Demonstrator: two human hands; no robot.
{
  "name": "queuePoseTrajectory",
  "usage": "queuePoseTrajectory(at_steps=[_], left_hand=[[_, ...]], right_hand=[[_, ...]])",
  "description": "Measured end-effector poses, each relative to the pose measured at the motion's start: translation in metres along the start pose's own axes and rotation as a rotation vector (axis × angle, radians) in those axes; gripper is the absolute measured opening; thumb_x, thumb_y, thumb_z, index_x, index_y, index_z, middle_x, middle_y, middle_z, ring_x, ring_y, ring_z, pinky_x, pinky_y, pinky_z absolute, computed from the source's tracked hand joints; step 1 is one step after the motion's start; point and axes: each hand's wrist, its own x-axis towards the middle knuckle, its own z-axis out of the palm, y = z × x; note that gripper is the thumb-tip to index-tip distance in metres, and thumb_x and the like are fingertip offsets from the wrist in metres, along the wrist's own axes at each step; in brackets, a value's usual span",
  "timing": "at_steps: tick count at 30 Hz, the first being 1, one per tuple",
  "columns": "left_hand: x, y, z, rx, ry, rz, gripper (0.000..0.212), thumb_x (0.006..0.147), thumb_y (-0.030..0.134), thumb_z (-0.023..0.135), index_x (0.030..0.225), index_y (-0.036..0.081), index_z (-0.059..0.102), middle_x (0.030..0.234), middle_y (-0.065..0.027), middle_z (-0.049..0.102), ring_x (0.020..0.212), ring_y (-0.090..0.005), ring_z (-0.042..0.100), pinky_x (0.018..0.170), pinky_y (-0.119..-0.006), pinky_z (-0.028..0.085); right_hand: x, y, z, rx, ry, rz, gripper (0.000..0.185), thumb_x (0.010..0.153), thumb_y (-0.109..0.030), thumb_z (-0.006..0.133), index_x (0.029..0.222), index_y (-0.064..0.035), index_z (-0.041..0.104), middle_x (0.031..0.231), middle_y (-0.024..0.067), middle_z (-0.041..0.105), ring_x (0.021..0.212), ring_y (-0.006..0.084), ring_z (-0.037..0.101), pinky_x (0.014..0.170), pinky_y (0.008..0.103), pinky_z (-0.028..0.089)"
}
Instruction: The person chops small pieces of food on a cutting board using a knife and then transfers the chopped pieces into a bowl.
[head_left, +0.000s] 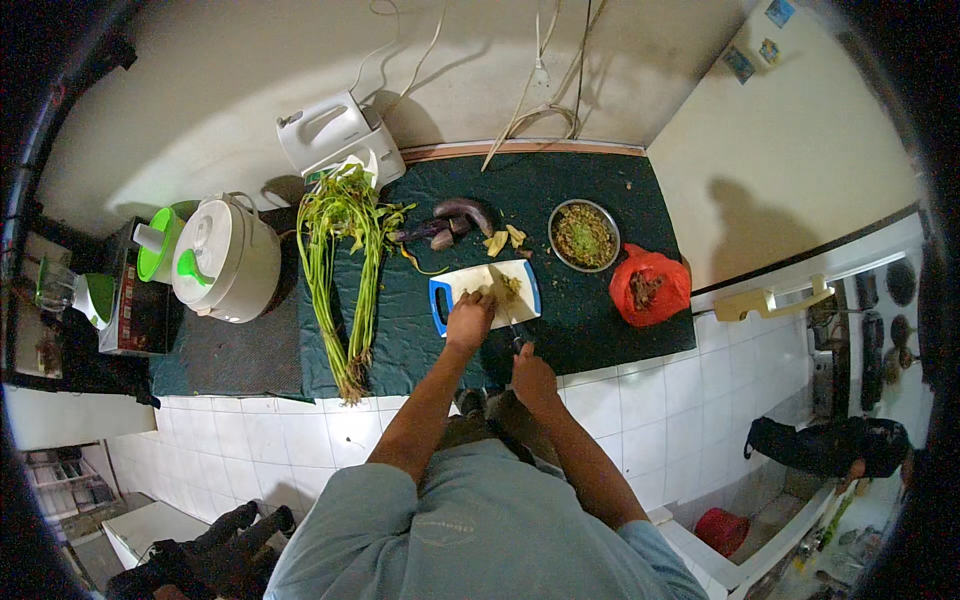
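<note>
A white cutting board (474, 278) with blue ends lies in front of me on a dark green cloth. My left hand (472, 321) rests on the board with its fingers curled down; whatever is under the fingertips is mostly hidden. A black-handled knife (518, 337) is gripped in my right hand (534, 375), its blade reaching onto the board just right of the left hand. Chopped yellow-green bits (510, 286) lie on the board beyond the blade. Behind the board are purple eggplants (466, 211) and pale yellow peel-like pieces (496, 242).
Leafy green stalks with roots (367, 307) lie to the left. Farther left stands a white rice cooker (229, 259). A metal bowl of chopped food (585, 235) and a red plastic bag (660, 289) are on the right. A white hand mixer (330, 131) stands behind. Another person (217, 551) is at lower left.
</note>
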Motion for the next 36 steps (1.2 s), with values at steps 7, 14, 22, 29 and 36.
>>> queuePoseTrajectory(at_steps=[7,14,22,29,36], left_hand=[[-0.014,-0.020,0.012,-0.013,-0.052,0.039,0.019,0.084,0.018,0.062,0.100,0.008,0.066,0.102,-0.0123,0.062,0.100,-0.0345,0.059,0.088,-0.043,0.051],[0.005,-0.011,0.003,0.033,-0.125,-0.027,0.021,0.082,0.020,0.063,0.098,0.007,0.066,0.099,-0.0169,0.061,0.095,-0.0372,0.059,0.083,-0.046,0.052],[0.007,-0.010,0.009,0.104,-0.057,-0.058,0.021,0.081,0.021,0.064,0.093,0.004,0.065,0.100,-0.0153,0.061,0.097,-0.0354,0.058,0.082,-0.045,0.052],[0.008,-0.013,0.012,0.086,-0.096,-0.080,0.023,0.083,0.021,0.063,0.098,0.004,0.065,0.106,-0.0153,0.061,0.101,-0.0347,0.058,0.088,-0.044,0.050],[0.001,-0.018,0.015,0.098,0.008,-0.045,0.019,0.084,0.019,0.059,0.094,0.004,0.065,0.104,-0.0122,0.061,0.102,-0.0325,0.058,0.085,-0.044,0.050]], right_hand=[[0.005,-0.011,0.003,-0.021,0.115,-0.089,0.032,0.099,-0.024,0.045,0.112,0.0053,0.042,0.079,0.0241,0.067,0.075,0.0426,0.067,0.067,0.0518,0.055],[0.019,-0.010,-0.007,-0.052,0.131,-0.142,0.036,0.098,-0.026,0.047,0.109,0.0079,0.046,0.076,0.0264,0.065,0.073,0.0435,0.067,0.065,0.0513,0.054],[0.015,-0.021,-0.023,-0.015,0.173,-0.186,0.034,0.098,-0.027,0.048,0.104,0.0063,0.047,0.073,0.0254,0.065,0.070,0.0428,0.067,0.062,0.0501,0.055],[0.015,-0.006,0.003,-0.004,0.118,-0.068,0.030,0.098,-0.027,0.047,0.107,0.0016,0.043,0.077,0.0260,0.066,0.072,0.0441,0.067,0.064,0.0513,0.054],[-0.039,0.008,-0.004,0.005,0.049,-0.018,0.028,0.099,-0.025,0.044,0.108,0.0011,0.041,0.081,0.0255,0.067,0.072,0.0448,0.066,0.067,0.0549,0.053]])
